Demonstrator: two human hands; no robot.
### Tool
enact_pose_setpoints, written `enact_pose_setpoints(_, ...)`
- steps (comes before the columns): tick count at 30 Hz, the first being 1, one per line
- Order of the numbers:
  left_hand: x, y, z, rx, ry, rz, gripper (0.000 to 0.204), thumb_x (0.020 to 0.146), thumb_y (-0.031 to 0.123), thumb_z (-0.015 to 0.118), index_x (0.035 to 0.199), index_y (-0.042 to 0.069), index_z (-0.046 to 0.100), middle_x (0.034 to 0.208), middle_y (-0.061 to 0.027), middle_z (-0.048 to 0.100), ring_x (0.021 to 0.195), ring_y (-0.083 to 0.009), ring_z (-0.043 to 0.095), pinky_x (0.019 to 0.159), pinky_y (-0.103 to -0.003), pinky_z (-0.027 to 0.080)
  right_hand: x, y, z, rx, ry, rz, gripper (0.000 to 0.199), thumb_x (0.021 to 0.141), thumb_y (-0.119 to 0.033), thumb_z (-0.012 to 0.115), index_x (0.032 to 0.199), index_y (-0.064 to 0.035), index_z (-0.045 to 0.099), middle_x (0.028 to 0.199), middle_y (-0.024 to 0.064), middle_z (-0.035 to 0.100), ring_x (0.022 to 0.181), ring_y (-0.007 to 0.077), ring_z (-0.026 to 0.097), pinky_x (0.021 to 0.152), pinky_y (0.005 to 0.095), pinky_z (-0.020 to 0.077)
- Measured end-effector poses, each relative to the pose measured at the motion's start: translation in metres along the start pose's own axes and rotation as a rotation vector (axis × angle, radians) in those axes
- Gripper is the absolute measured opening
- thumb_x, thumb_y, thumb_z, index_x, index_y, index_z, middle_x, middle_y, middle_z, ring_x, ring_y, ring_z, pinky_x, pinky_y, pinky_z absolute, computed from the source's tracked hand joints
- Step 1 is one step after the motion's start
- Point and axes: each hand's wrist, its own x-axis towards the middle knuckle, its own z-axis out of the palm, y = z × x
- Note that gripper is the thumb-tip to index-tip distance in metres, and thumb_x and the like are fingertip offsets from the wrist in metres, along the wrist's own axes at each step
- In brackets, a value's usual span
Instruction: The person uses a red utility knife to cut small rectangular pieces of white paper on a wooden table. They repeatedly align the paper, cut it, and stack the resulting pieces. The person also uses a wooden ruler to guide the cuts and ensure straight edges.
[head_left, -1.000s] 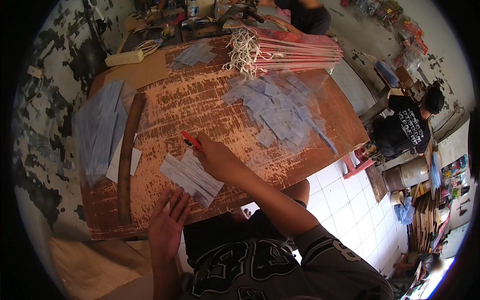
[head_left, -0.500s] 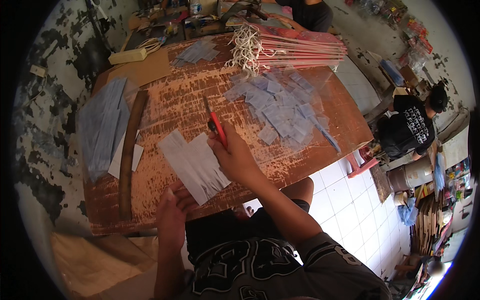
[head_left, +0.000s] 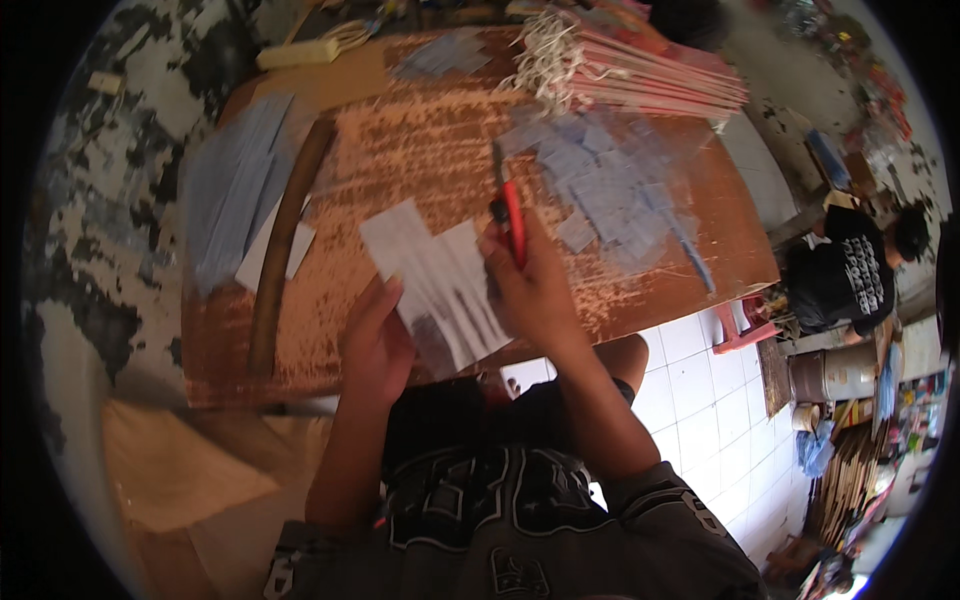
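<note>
My left hand [head_left: 378, 342] pinches the lower left edge of a thin bundle of pale, see-through plastic sheets [head_left: 440, 285], thumb on top. The bundle is stepped along its top and has dark streaks lower down. My right hand [head_left: 538, 290] is closed round a red-handled knife [head_left: 515, 220] with a black part on its side. Its narrow blade points away from me over the table. The same hand lies against the right edge of the sheets; whether its fingers also grip them is hidden. Both hands are at the near side of the worn wooden table [head_left: 400, 150].
A dark wooden bar [head_left: 287, 250] lies on the left beside long plastic strips [head_left: 235, 190]. Cut plastic pieces [head_left: 610, 185] are scattered right of the knife. Behind them lies a bundle of red-and-white strips with cords [head_left: 640, 75]. A person in black [head_left: 845, 270] is at the right.
The view has shifted, so the table sits higher in the picture. My left hand has come up onto the sheets with its thumb on top, and the bundle is lifted and tilted slightly.
</note>
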Motion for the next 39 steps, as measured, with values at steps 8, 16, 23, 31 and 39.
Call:
enact_pose_setpoints(8, 0.009, -0.004, -0.001, -0.087, -0.105, 0.009, 0.059, 0.109, 0.028, 0.058, 0.157, -0.004, 0.046, 0.150, -0.0160, 0.062, 0.138, -0.0281, 0.061, 0.119, -0.046, 0.046, -0.010, -0.021, -0.003, 0.047, -0.023, 0.007, 0.013, 0.111, -0.014, 0.065, 0.115, -0.0048, 0.056, 0.083, -0.0024, 0.057, 0.068, 0.0047, 0.055, 0.059, 0.0239, 0.0460)
enact_pose_setpoints(16, 0.013, -0.003, 0.007, -0.108, -0.288, 0.011, 0.074, 0.108, 0.035, 0.055, 0.167, -0.003, 0.031, 0.167, -0.0176, 0.046, 0.151, -0.0345, 0.049, 0.126, -0.051, 0.039, -0.012, -0.021, -0.007, 0.129, -0.057, 0.006, 0.012, 0.111, -0.013, 0.064, 0.115, -0.0049, 0.055, 0.087, -0.0022, 0.057, 0.072, 0.0036, 0.055, 0.063, 0.0222, 0.0466)
enact_pose_setpoints(23, 0.013, -0.013, -0.011, -0.241, -0.335, -0.041, 0.076, 0.107, 0.036, 0.055, 0.168, 0.000, 0.027, 0.167, -0.0177, 0.045, 0.154, -0.0367, 0.046, 0.127, -0.053, 0.039, -0.015, -0.023, -0.008, 0.193, -0.069, 0.056, 0.014, 0.111, -0.013, 0.063, 0.119, -0.0043, 0.055, 0.088, -0.0022, 0.056, 0.072, 0.0031, 0.053, 0.062, 0.0220, 0.0453)
enact_pose_setpoints(31, 0.009, -0.014, -0.004, -0.129, -0.257, -0.077, 0.073, 0.105, 0.030, 0.063, 0.167, 0.003, 0.035, 0.164, -0.0164, 0.048, 0.153, -0.0320, 0.047, 0.126, -0.050, 0.039, -0.016, -0.025, -0.004, 0.141, -0.033, 0.036, 0.014, 0.111, -0.013, 0.063, 0.119, -0.0047, 0.055, 0.081, -0.0038, 0.054, 0.064, 0.0036, 0.051, 0.057, 0.0224, 0.0431)
enact_pose_setpoints(39, 0.003, -0.013, 0.005, 0.041, -0.029, -0.045, 0.052, 0.109, 0.015, 0.062, 0.157, 0.003, 0.048, 0.145, -0.0113, 0.064, 0.133, -0.0231, 0.064, 0.112, -0.042, 0.052, -0.018, -0.023, 0.001, 0.038, -0.006, 0.018, 0.017, 0.111, -0.013, 0.062, 0.123, -0.0031, 0.056, 0.080, 0.0013, 0.060, 0.063, 0.0064, 0.055, 0.058, 0.0263, 0.0459)
